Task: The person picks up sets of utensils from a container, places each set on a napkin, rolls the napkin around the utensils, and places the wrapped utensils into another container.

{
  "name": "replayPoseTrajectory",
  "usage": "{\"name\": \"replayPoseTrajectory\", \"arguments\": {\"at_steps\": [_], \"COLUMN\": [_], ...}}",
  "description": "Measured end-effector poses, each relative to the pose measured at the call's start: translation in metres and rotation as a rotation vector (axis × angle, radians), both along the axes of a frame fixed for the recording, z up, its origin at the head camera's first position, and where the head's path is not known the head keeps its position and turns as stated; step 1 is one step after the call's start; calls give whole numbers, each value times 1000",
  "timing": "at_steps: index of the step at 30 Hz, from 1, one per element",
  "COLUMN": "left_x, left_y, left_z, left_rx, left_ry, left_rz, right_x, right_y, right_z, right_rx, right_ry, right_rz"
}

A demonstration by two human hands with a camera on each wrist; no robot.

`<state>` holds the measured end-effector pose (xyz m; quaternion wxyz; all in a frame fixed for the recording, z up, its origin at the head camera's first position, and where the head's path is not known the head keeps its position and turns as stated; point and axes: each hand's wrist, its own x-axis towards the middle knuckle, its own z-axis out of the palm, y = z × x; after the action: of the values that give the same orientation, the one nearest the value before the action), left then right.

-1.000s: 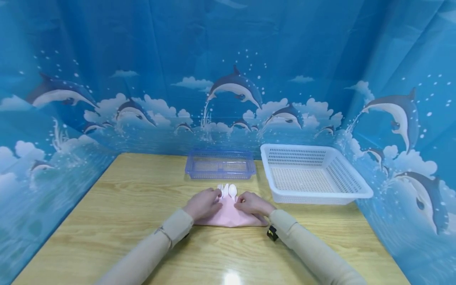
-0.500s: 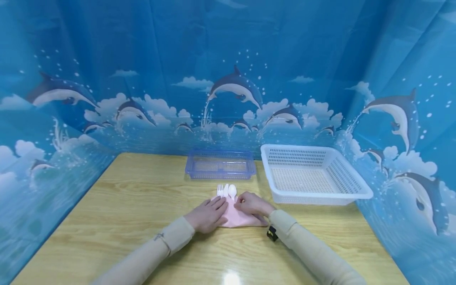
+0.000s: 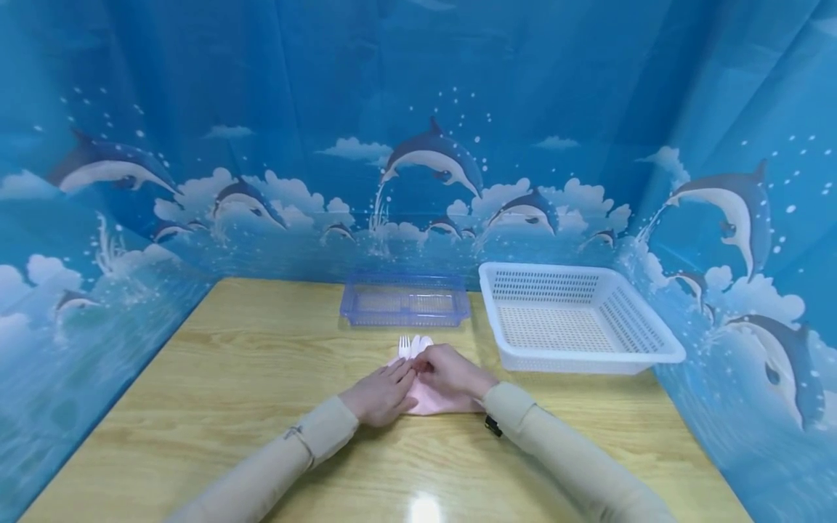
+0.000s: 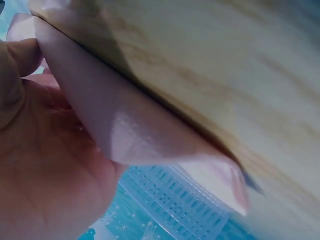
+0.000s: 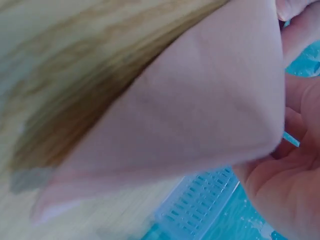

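A folded pink cloth napkin (image 3: 433, 401) lies on the table with a white fork (image 3: 404, 346), knife (image 3: 415, 344) and spoon (image 3: 426, 341) poking out of its far side. My left hand (image 3: 381, 393) rests on the napkin's left part, fingers extended beside the cutlery. With curled fingers my right hand (image 3: 451, 370) pinches the right part of the napkin and covers much of the spoon. In the right wrist view the napkin (image 5: 200, 105) rises off the table as a slanted flap. The cutlery handles are hidden under cloth and hands.
Beyond the napkin stands a clear purple perforated basket (image 3: 405, 318). A larger white plastic basket (image 3: 582, 358) is at the back right. A dolphin-printed blue curtain (image 3: 275, 145) borders the wooden table (image 3: 216, 407).
My left hand has let go of its pinch and flattened onto the napkin. My right hand has moved left toward it, drawing the napkin's right side inward over the spoon.
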<state>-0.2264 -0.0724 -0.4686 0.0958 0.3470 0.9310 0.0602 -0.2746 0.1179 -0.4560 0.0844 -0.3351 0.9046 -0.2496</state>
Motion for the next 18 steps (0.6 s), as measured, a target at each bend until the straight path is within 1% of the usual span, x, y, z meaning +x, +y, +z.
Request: {"name": "replayPoseTrajectory", "arguments": {"at_steps": [2,5,7,10,14,18], "left_x": [-1,-1,0,3,9,14], "left_y": [-1,-4,-8,-13,-21,-27], "left_z": [-1,0,0,2,4,5], "left_rx": [10,40,64,91,93,88], "left_ry": [3,9,20,40,76,55], "left_rz": [1,-6,-22,-49,-70,-59], "right_x": [-1,-3,-4,-5,-6,-6], "right_y": [-1,-3,-4,-5,-5,-5], "right_z": [-2,-4,-5,-5,-6,-8], "right_rx": [2,1,7,33,51,48], "right_ry": [-5,21,39,62,90,95], "right_rz": [1,8,18,29,44,73]}}
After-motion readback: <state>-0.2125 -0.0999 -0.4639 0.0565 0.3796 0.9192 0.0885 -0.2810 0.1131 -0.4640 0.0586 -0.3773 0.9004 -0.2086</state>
